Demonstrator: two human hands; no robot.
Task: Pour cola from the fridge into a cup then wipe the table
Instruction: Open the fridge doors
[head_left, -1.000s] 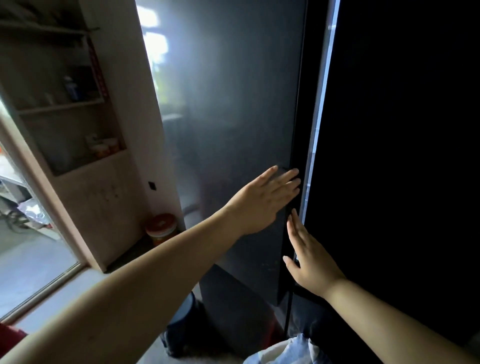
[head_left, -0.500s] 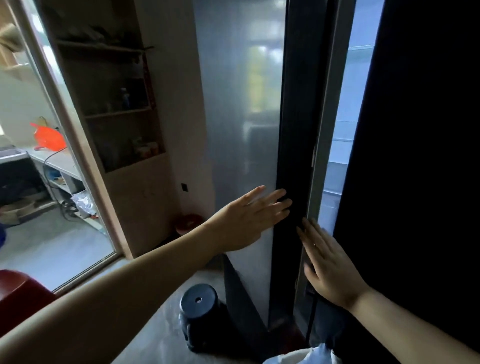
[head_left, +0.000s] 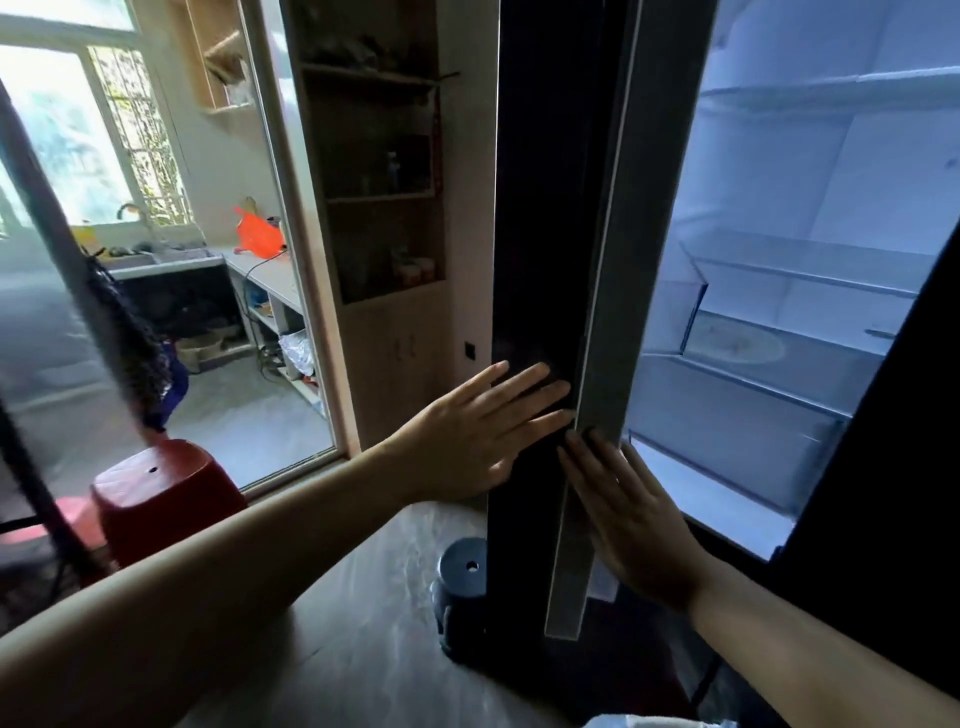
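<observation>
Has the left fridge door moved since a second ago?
Yes. The left fridge door has swung open leftward, away from the right door, exposing lit shelves.

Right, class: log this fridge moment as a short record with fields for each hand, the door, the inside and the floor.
left hand: left hand, flat, fingers spread on the dark fridge door
right hand: right hand, flat on the door's grey inner edge
door: partly open
inside: lit white shelves; no cola visible
floor: red plastic stool, dark round stool
</observation>
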